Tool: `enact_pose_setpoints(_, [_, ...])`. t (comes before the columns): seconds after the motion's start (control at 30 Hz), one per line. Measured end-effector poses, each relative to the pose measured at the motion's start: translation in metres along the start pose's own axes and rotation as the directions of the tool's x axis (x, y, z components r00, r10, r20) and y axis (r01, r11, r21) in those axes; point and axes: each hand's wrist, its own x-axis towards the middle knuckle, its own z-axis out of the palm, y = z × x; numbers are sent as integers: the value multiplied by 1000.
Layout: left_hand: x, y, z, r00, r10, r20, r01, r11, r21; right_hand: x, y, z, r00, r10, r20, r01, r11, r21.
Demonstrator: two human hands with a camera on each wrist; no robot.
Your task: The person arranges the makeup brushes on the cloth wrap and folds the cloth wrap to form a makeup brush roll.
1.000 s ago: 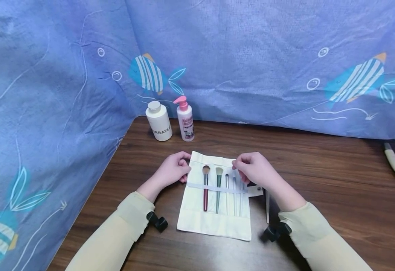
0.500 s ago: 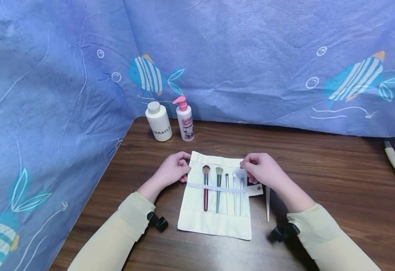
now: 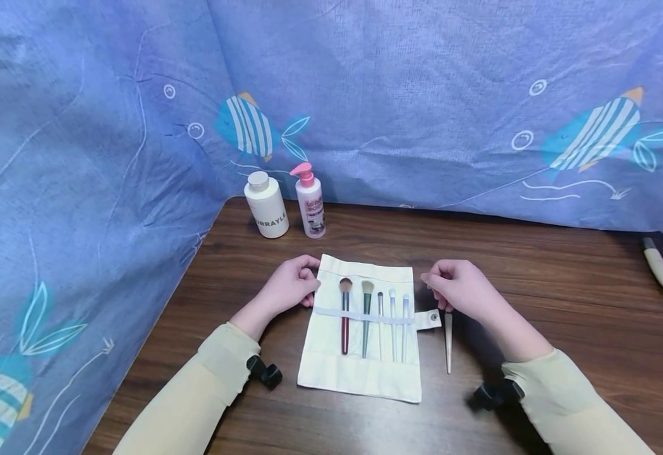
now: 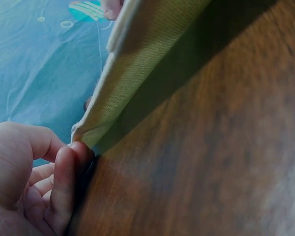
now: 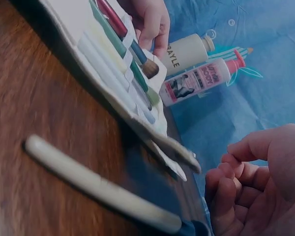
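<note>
In the head view a cream fabric brush roll (image 3: 359,382) lies unfolded on the table. Its elastic band holds a red-handled makeup brush (image 3: 345,335), a green-handled makeup brush (image 3: 366,332) and several slim pale brushes (image 3: 392,332). My left hand (image 3: 292,282) pinches the roll's left edge between thumb and fingers; the left wrist view shows the cloth (image 4: 132,73) raised there. To the right of the roll hovers my right hand (image 3: 462,289), fingers loosely curled around nothing. Below it a loose pale-handled brush (image 3: 449,344) lies on the table, its head hidden by the hand in the head view.
A white bottle (image 3: 267,208) and a pink-topped pump bottle (image 3: 311,212) stand at the back left. A snap tab (image 3: 428,320) sticks out from the roll's right side. At the far right lies a pale tapered object (image 3: 659,272). A blue fish-patterned cloth (image 3: 399,126) hangs behind.
My right hand has moved rightward from the upper right of the brush roll to above the loose brush, uncovering the tips of the slim brushes. My left hand stays in place.
</note>
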Motion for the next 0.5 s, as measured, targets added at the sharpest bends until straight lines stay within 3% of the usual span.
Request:
enact_pose_setpoints(0.23, [-1, 1, 0, 1000, -16, 1, 16, 1000, 7, -4, 17, -7, 1000, 5, -24, -6, 999, -45])
enact_pose_setpoints(0.5, [-1, 3, -1, 1000, -15, 0, 15, 1000, 12, -5, 23, -11, 1000, -1, -23, 0, 1000, -28])
